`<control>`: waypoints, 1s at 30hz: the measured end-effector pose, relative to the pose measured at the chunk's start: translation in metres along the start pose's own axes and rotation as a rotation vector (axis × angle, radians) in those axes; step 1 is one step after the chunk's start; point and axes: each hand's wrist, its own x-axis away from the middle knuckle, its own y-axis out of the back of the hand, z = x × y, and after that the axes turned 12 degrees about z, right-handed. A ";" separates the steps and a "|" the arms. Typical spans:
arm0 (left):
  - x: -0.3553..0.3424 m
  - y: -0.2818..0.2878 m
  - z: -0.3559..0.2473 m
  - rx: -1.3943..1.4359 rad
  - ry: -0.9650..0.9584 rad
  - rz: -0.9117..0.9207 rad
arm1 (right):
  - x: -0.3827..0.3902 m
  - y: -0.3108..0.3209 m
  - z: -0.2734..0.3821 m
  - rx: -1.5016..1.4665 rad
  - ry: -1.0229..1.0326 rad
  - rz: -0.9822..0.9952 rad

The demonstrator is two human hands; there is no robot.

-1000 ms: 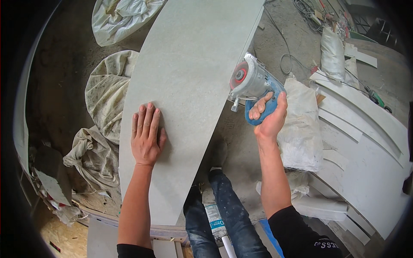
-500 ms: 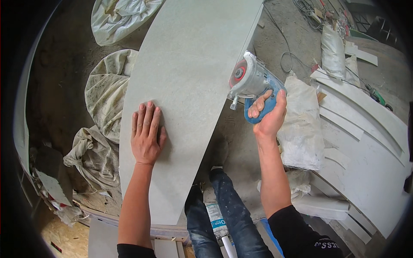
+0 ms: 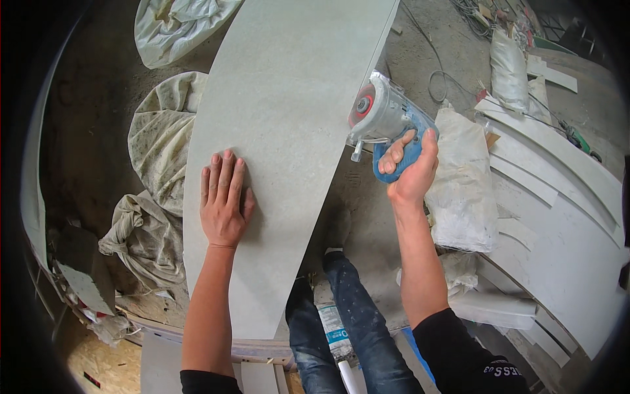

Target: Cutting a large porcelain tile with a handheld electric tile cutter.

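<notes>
while the left hand (image 3: 224, 210) lies palm down with its fingers slightly spread and its thumb out to the side, on a long, smooth, pale grey slab (image 3: 289, 111) with a curved left edge, the right hand (image 3: 415, 178) is wrapped around a blue and grey handheld power saw (image 3: 390, 113). the saw, at the slab's right edge, has a round, red-centred disc (image 3: 363, 106); whether this touches the slab cannot be told. left of the slab are two stained, cream-coloured cloth sacks (image 3: 164, 141) and, farther off, a white plastic sack (image 3: 187, 29). right of the saw lies a bulky, dusty white sack (image 3: 462, 177), then flat, pale, curved panels (image 3: 564, 262) and a small green power tool (image 3: 577, 140). legs in dusty blue jeans (image 3: 374, 335) show at the bottom.
</notes>
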 end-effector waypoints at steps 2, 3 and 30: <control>-0.001 0.000 -0.001 0.001 0.001 0.000 | 0.000 0.001 0.000 0.003 -0.002 -0.003; -0.001 0.000 -0.001 0.001 0.004 0.000 | 0.000 0.000 0.001 0.005 -0.005 -0.005; -0.002 -0.001 -0.003 -0.004 0.006 -0.011 | 0.013 0.005 -0.003 0.002 -0.003 -0.004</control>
